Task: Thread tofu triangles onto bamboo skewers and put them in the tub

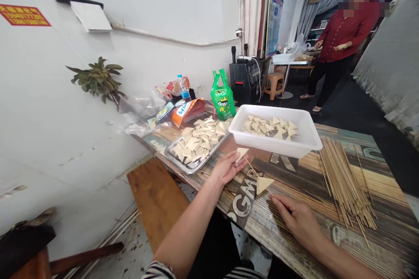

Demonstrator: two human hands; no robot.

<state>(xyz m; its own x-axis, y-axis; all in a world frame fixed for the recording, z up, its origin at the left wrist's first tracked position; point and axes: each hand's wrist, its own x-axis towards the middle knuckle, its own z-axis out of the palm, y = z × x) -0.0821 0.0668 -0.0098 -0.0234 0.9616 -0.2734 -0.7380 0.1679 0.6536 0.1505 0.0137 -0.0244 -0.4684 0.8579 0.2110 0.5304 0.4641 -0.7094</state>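
Between the thumb and fingers of my left hand (227,168) is a pale triangular tofu piece (241,154). My right hand (293,213) pinches the near end of a thin bamboo skewer (251,166). One tofu triangle (263,185) is threaded on that skewer, close to my right fingers. The skewer's far tip meets the piece in my left hand; whether it has pierced it I cannot tell. A metal tray (193,169) heaped with tofu triangles lies beyond my left hand. Farther ahead, a white plastic tub (271,139) holds several skewered triangles.
Loose bamboo skewers (347,178) lie in a pile on the right of the patterned wooden table (294,244). A green bag (223,98), an orange packet (188,111) and a water bottle (183,88) stand at the back. Another person (340,39) stands beyond the table.
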